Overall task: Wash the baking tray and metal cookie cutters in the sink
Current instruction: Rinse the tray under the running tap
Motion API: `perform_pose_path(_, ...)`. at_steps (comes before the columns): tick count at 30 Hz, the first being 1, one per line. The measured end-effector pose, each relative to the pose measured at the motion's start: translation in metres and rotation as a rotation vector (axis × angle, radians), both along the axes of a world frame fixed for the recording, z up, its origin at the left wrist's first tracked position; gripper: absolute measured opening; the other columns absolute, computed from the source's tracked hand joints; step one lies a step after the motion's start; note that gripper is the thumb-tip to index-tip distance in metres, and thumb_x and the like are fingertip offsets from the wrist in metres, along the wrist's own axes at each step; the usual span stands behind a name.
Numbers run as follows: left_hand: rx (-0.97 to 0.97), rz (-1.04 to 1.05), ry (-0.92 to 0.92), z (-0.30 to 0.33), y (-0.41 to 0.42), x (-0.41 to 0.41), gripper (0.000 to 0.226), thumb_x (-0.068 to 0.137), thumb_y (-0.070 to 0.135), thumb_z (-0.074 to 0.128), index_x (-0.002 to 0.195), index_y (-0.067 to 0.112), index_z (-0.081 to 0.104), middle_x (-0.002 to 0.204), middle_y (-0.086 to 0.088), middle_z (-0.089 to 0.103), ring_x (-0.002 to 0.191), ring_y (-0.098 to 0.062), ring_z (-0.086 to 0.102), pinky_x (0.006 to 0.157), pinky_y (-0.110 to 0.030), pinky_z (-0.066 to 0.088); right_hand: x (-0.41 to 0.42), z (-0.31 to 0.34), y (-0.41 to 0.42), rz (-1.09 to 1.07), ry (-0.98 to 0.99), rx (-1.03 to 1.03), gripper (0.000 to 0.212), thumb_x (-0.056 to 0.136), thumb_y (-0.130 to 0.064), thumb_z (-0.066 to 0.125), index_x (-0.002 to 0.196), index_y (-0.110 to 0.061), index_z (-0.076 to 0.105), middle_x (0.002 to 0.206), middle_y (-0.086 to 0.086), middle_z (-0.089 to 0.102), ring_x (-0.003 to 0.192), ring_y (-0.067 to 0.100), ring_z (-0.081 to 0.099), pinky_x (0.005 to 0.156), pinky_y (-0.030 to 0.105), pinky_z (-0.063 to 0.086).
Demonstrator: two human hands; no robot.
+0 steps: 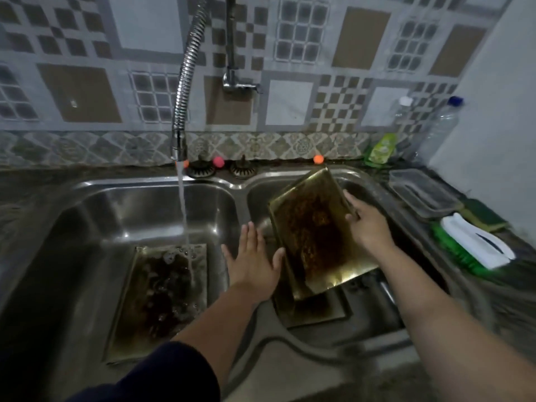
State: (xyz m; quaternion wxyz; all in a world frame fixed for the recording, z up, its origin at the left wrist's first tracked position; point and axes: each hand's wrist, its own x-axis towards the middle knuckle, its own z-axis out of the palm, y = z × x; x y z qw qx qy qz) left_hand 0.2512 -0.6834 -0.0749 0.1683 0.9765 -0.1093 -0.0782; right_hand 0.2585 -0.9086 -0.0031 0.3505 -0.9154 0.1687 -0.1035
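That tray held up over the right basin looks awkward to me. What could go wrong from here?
The right hand alone grips the tilted baking tray; the left hand is open beside it, so the tray might slip onto the tray beneath. The water stream hitting the tray in the left basin may splash.

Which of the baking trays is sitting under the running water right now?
The tray lying flat in the left basin, where the tap's stream lands on it. The tilted tray in the right basin, held by the right hand, is away from the stream.
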Motion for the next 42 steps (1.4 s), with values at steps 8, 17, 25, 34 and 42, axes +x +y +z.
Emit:
perform_pose_path(8, 0.031, 0.041, -0.029, 0.002, -0.004, 0.0, 0.076, 0.096, 0.06, 0.015, 0.153, 0.015, -0.008, 0.158, 0.002, -0.024, 0.142, -0.011, -0.027, 0.117, -0.056, -0.004, -0.01, -0.099, -0.011, -0.026, 0.139, 0.143, 0.051, 0.098, -0.004, 0.044, 0.143, -0.026, 0.043, 0.146, 0.005, 0.047, 0.134, 0.024, 0.042, 0.104, 0.021, 0.029)
perform_pose_path(17, 0.023, 0.06, -0.051, 0.0, -0.003, 0.003, 0.074, 0.096, 0.058, 0.018, 0.154, 0.018, -0.004, 0.159, 0.006, -0.022, 0.143, -0.008, -0.025, 0.118, -0.055, -0.005, -0.004, -0.143, -0.018, 0.036, 0.495, -0.03, 0.093, 0.085, -0.053, 0.063, 0.154, -0.028, 0.005, 0.159, 0.008, 0.019, 0.142, 0.035, 0.024, 0.112, 0.045, 0.028)
perform_pose_path(25, 0.032, 0.058, -0.042, -0.001, -0.003, 0.005, 0.073, 0.097, 0.057, 0.018, 0.154, 0.018, -0.007, 0.158, 0.006, -0.024, 0.142, -0.008, -0.028, 0.117, -0.054, -0.009, -0.002, -0.148, -0.009, 0.082, 0.629, -0.219, 0.103, 0.084, -0.056, 0.062, 0.154, -0.016, -0.002, 0.16, 0.006, 0.009, 0.144, 0.035, 0.011, 0.111, 0.05, 0.025)
perform_pose_path(34, -0.072, 0.001, -0.006, 0.004, 0.003, 0.005, 0.074, 0.098, 0.055, 0.022, 0.154, 0.014, -0.006, 0.159, 0.002, -0.021, 0.144, -0.013, -0.025, 0.118, -0.055, 0.0, 0.003, -0.086, 0.055, 0.196, 0.457, -0.282, 0.066, 0.096, -0.045, 0.048, 0.152, -0.03, 0.018, 0.159, 0.0, 0.006, 0.143, 0.028, 0.006, 0.114, 0.047, 0.018)
perform_pose_path(42, -0.242, 0.05, 0.178, -0.01, 0.071, 0.003, 0.069, 0.101, 0.051, 0.022, 0.154, 0.02, -0.009, 0.16, 0.004, -0.017, 0.147, -0.02, -0.017, 0.119, -0.053, 0.0, -0.003, -0.034, 0.173, 0.406, 0.163, -0.537, 0.057, 0.098, -0.027, 0.042, 0.15, -0.035, 0.021, 0.161, 0.001, 0.0, 0.145, 0.026, 0.0, 0.118, 0.045, 0.01)
